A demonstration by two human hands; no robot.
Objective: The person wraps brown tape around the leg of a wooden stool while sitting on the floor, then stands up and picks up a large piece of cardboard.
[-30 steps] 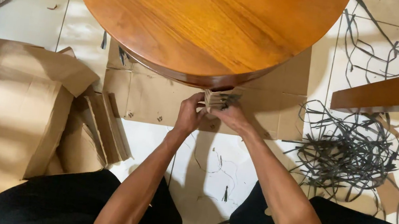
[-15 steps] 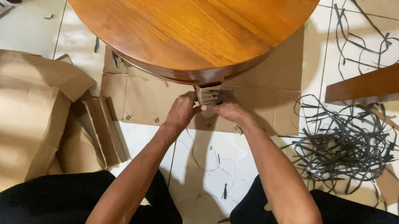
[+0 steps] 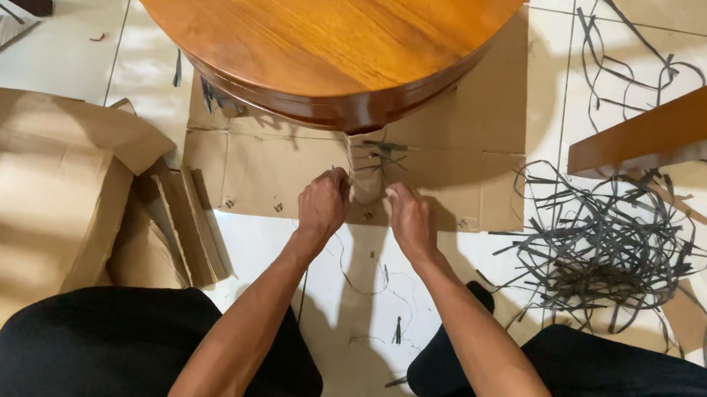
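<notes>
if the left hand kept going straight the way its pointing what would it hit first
The left hand points up the frame, toward the round wooden table. It would probably meet the cardboard-wrapped table leg at its fingers, or else the table's dark rim; depth is unclear from above.

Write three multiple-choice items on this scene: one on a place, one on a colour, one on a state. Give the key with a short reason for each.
1. Where does the heap of dark strips lie?
A. On the round table
B. On the floor, on the person's right
C. Inside the cardboard box

2. What colour is the round table?
A. White
B. Black
C. Warm brown

3. What are the left hand and right hand doing?
A. Both holding a cardboard-wrapped table leg
B. Resting flat on the tabletop
C. Hanging free with nothing near

Key: 1 B, the strips spread over the tiles to the right of the right hand. 2 C, the top shows polished brown wood grain. 3 A, both hands close on the wrapping under the table's rim.
</notes>
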